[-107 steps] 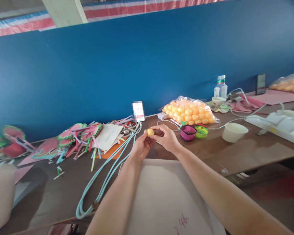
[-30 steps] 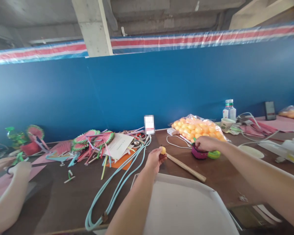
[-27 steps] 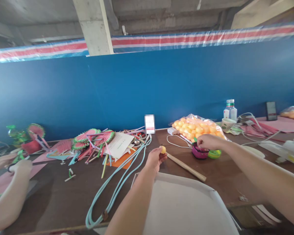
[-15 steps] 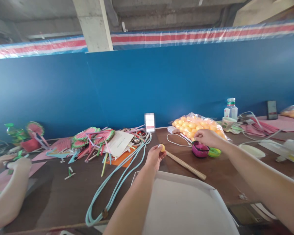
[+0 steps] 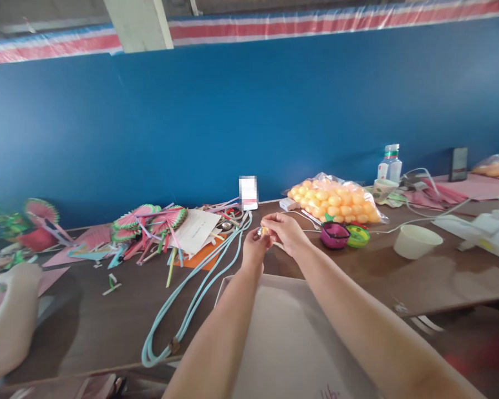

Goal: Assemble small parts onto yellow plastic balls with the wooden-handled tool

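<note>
My left hand (image 5: 254, 248) pinches a small yellow-orange ball (image 5: 265, 230), mostly covered by fingers. Over the ball, my right hand (image 5: 288, 231) has thumb and forefinger pressed together; whatever they pinch is too small to make out. Both hands meet above the far end of a white board or box lid (image 5: 291, 332). To their right stand a purple container (image 5: 335, 237), with something green at its rim, and a lime-green dish (image 5: 359, 236). Behind these lies a clear bag of yellow-orange balls (image 5: 336, 200). A wooden stick under my hands is mostly hidden.
Pale blue cords (image 5: 199, 299) loop across the table left of the board. Folded paper fans (image 5: 166, 221), strips and a paper sheet (image 5: 196, 230) lie beyond. Another person's arm (image 5: 19, 310) works far left. A pale cup (image 5: 418, 242), bottle (image 5: 390, 166) and phone (image 5: 458, 164) stand right.
My right hand has moved left from the purple container to the ball in my left hand. The view has tilted down, and the wooden stick is now mostly covered.
</note>
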A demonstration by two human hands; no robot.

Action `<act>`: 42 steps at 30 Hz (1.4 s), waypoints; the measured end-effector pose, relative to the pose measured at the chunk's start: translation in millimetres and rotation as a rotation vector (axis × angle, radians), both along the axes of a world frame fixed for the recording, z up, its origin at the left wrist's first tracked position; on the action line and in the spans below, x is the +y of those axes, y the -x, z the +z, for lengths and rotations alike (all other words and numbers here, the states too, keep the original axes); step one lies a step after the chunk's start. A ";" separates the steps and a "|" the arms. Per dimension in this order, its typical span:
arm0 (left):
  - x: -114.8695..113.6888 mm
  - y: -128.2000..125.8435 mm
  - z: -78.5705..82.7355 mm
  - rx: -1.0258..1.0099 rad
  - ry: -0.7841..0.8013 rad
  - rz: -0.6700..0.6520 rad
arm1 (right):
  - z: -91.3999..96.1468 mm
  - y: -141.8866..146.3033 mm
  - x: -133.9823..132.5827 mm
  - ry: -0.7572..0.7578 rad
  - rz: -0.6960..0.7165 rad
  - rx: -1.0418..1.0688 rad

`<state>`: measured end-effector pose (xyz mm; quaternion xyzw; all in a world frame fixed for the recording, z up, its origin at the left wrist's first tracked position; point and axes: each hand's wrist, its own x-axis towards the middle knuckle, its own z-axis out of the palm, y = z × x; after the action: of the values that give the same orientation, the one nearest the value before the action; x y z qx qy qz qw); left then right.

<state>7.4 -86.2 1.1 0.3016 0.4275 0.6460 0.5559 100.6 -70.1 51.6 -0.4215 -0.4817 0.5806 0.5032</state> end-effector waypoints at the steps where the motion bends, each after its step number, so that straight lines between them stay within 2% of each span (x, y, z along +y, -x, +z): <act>1: 0.2 0.0 -0.2 -0.001 0.009 0.011 | -7.3 -2.2 0.3 0.025 -0.014 -0.016; 4: -1.5 -0.9 0.8 -0.002 -0.002 0.047 | -17.9 -12.5 -0.2 0.050 -0.012 -0.065; 7: -5.3 -1.5 4.6 -0.010 -0.036 0.048 | -17.1 -18.8 -2.1 0.037 0.036 -0.075; 12: -9.7 -0.8 13.1 -0.200 -0.050 -0.005 | -16.1 -19.1 -2.3 0.053 0.052 -0.057; 16: -8.6 -0.1 15.8 -0.285 -0.020 0.020 | -17.6 -19.7 0.3 0.114 0.056 0.017; 26: -6.7 3.0 15.4 -0.308 0.096 0.058 | -18.8 -20.6 -0.8 0.146 0.127 0.024; 42: -12.0 3.8 18.9 -0.203 0.108 0.062 | -22.9 -20.5 2.4 0.149 0.159 0.019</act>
<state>3.6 -98.2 19.9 0.1909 0.4122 0.6662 0.5915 121.1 -67.8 28.7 -0.4128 -0.4642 0.6569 0.4273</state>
